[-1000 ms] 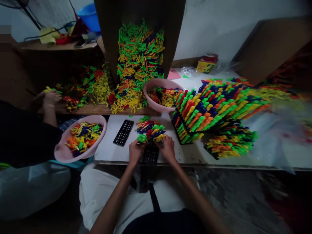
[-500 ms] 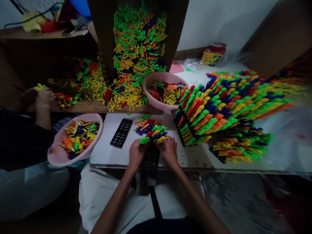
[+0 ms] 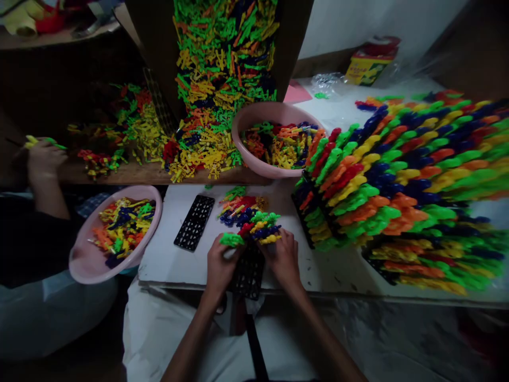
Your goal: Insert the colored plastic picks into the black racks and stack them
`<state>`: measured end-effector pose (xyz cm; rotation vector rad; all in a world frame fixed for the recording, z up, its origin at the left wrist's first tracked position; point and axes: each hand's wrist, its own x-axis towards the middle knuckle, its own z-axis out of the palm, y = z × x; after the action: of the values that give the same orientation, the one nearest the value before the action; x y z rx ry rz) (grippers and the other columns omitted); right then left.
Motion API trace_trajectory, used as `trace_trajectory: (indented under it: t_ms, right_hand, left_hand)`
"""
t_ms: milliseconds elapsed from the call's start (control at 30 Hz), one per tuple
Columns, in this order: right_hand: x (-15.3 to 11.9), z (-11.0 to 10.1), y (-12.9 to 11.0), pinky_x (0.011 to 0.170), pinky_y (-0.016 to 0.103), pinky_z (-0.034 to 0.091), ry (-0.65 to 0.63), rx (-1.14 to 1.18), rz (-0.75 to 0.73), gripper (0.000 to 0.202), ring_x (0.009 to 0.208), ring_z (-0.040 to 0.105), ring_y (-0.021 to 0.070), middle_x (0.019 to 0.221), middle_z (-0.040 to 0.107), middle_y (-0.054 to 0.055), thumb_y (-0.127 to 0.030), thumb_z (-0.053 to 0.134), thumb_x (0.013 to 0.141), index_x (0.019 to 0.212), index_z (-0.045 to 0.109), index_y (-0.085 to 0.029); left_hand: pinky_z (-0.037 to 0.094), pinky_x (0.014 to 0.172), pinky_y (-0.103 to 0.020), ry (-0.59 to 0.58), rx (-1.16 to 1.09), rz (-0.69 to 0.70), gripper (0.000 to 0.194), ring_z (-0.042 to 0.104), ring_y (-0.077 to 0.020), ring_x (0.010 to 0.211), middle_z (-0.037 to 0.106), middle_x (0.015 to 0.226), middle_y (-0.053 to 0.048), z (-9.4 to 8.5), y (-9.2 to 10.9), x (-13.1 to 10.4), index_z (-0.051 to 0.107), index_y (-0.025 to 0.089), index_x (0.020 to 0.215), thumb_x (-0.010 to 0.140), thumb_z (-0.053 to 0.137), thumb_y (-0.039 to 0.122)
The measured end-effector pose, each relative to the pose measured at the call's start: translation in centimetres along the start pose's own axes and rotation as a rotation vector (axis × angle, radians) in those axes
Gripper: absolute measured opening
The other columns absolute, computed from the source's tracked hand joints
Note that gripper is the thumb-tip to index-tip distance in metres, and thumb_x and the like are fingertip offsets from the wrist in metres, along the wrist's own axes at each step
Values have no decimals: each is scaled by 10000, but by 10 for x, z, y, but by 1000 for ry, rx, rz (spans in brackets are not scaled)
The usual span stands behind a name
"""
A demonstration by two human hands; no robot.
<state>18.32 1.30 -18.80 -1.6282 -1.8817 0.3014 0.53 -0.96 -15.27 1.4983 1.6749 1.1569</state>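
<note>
A black tray with holes (image 3: 248,270) lies at the table's front edge, its far part bearing several green, red, blue and yellow plastic pieces (image 3: 264,225). My left hand (image 3: 219,262) is closed at the tray's left side, around a green piece (image 3: 231,240). On the right side, my right hand (image 3: 283,259) has its fingers bent against the tray near the yellow pieces; its fingertips are partly hidden. Just beyond lies a small loose pile of coloured pieces (image 3: 238,208). A second black tray (image 3: 194,223), with no pieces in it, lies to the left.
Filled trays of upright coloured pieces (image 3: 382,180) stand at the right. Pink basins (image 3: 260,168) (image 3: 85,260) hold more pieces. A large heap (image 3: 226,79) spills from a box behind. Another person's hand (image 3: 44,162) holds pieces at the left. A yellow tub (image 3: 366,69) stands at the back.
The view has shifted and come closer to the table. Both hands remain at the front tray. At the left, the other person's hand is farther left.
</note>
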Motion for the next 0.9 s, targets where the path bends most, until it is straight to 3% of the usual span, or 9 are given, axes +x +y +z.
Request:
trace_trajectory:
  t_ms: [100, 200, 367, 533, 667, 733, 833, 900]
  right_hand:
    - [0, -2, -2, 940, 434, 413, -4, 12, 11, 419, 1145, 487, 289, 1215, 607, 142, -494, 425, 981, 1199, 585, -175]
    - [0, -3, -2, 946, 444, 408, -11, 17, 11, 408, 1146, 486, 292, 1209, 608, 140, -479, 423, 983, 1210, 579, -178]
    - [0, -4, -3, 939, 432, 414, -23, 25, 21, 409, 1141, 483, 290, 1231, 603, 145, -462, 443, 978, 1227, 571, -163]
    - [1, -3, -3, 947, 435, 411, -31, 21, 29, 413, 1137, 482, 290, 1239, 605, 143, -467, 448, 975, 1215, 578, -155]
    - [0, -3, -3, 948, 444, 415, -32, 23, 29, 409, 1144, 478, 291, 1238, 604, 143, -465, 443, 976, 1222, 573, -164]
    - [0, -3, -3, 945, 444, 417, -27, 25, 28, 401, 1145, 480, 290, 1239, 603, 142, -454, 443, 977, 1230, 569, -171]
    - [0, -3, -4, 946, 440, 416, -17, 19, 27, 393, 1144, 486, 290, 1246, 601, 141, -447, 444, 977, 1233, 572, -178]
    - [0, -2, -4, 942, 438, 418, -18, 12, 28, 397, 1143, 486, 291, 1250, 598, 145, -448, 446, 975, 1230, 578, -174]
  left_hand:
    - [505, 879, -314, 4, -242, -150, 245, 666, -191, 951, 711, 1003, -52, -4, 9, -7, 670, 199, 990, 793, 724, 333]
    - [517, 839, -282, 81, -439, -320, 374, 678, -162, 884, 708, 962, -31, -6, 19, -15, 600, 201, 1064, 751, 768, 318]
    - [496, 745, -212, 50, -494, -428, 478, 644, -126, 872, 680, 979, -31, -8, 24, -18, 585, 205, 1252, 820, 693, 376]
    - [482, 888, -269, -9, -175, -300, 336, 646, -149, 910, 707, 981, -23, -6, 19, -13, 687, 221, 1134, 842, 657, 383]
    - [504, 866, -294, 105, -10, -181, 192, 666, -174, 887, 708, 927, -30, -2, 18, -12, 684, 209, 985, 842, 650, 333]
    - [515, 830, -289, 137, -16, -144, 149, 668, -178, 875, 702, 912, -35, 0, 18, -13, 671, 201, 924, 837, 652, 321]
    - [518, 812, -283, 96, -94, -86, 150, 660, -183, 900, 703, 931, -42, 3, 18, -17, 678, 190, 904, 835, 649, 320]
    - [523, 804, -286, 108, -158, -131, 188, 663, -188, 884, 717, 925, -47, 7, 18, -17, 691, 174, 906, 810, 682, 335]
